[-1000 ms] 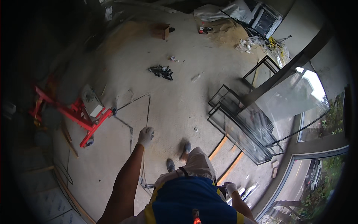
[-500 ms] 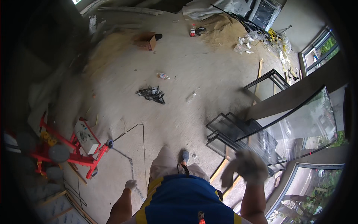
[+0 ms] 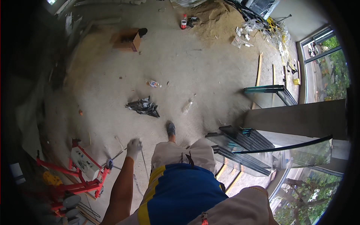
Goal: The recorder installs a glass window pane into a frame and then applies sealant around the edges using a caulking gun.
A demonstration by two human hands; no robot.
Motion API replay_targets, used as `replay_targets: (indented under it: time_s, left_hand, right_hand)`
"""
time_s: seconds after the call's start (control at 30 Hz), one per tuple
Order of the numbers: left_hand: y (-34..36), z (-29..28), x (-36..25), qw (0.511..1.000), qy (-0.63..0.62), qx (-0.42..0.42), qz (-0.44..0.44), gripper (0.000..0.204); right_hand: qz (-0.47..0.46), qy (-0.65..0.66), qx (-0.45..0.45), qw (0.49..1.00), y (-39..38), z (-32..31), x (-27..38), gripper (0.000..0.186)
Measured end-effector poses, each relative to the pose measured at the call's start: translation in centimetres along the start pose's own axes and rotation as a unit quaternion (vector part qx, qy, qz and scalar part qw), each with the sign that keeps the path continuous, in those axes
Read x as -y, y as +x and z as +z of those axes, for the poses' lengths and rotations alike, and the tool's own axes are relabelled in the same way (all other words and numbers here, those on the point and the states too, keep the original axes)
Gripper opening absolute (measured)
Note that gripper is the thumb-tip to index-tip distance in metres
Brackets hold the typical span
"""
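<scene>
My gloved left hand (image 3: 134, 149) is out at my left side with its fingers curled; whether it holds anything I cannot make out. Behind it on the floor are dark strips, and to its left is a red metal frame (image 3: 78, 176) on casters with a pale box in it. My right hand is hidden; only my pale sleeve and part of my arm show at lower right. Ahead of my shod foot lies crumpled black plastic (image 3: 142, 107). At my right are stacked glass panes (image 3: 243, 148) on wooden strips and a long curved glass sheet (image 3: 309, 153).
Ahead lie a cardboard box (image 3: 125, 39), plastic bottles (image 3: 153, 83), a sand pile (image 3: 212, 20) and wrappings (image 3: 242, 39). Further panes (image 3: 268, 97) stand at right by a grey upright (image 3: 300, 116); windows (image 3: 326, 67) line the right wall.
I have stepped forward: the floor objects sit lower in view and the far right window has appeared. My right hand, raised and blurred half a second ago, has left view; my left hand has swung forward again.
</scene>
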State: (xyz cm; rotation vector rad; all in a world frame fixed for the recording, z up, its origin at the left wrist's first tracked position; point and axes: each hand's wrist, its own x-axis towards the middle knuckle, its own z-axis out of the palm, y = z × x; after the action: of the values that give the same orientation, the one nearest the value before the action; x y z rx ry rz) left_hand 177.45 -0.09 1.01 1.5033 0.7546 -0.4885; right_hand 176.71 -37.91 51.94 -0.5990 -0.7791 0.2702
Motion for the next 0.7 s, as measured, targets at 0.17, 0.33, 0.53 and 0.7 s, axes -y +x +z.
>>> replay_targets:
  time_s: [0.17, 0.33, 0.53, 0.7]
  left_hand:
    - [3.0, 8.7, -20.0, 0.986, -0.019, 0.115, 0.117, 0.030]
    - [9.0, 10.0, -20.8, 0.993, 0.090, 0.068, 0.041, 0.030]
    - [11.1, 7.7, -14.9, 0.980, 0.155, 0.065, -0.112, 0.026]
    - [11.4, 9.9, -16.8, 0.947, 0.236, 0.024, -0.219, 0.026]
  right_hand:
    - [-0.026, 0.002, 0.019, 0.999, 4.6, -6.9, 0.3, 0.086]
    - [-0.043, 0.043, 0.000, 0.998, 8.9, -13.6, 2.4, 0.087]
    - [0.032, 0.139, -0.032, 0.989, 12.2, -22.6, 7.1, 0.091]
    - [-0.113, 0.119, -0.143, 0.976, 17.0, -29.8, 10.5, 0.077]
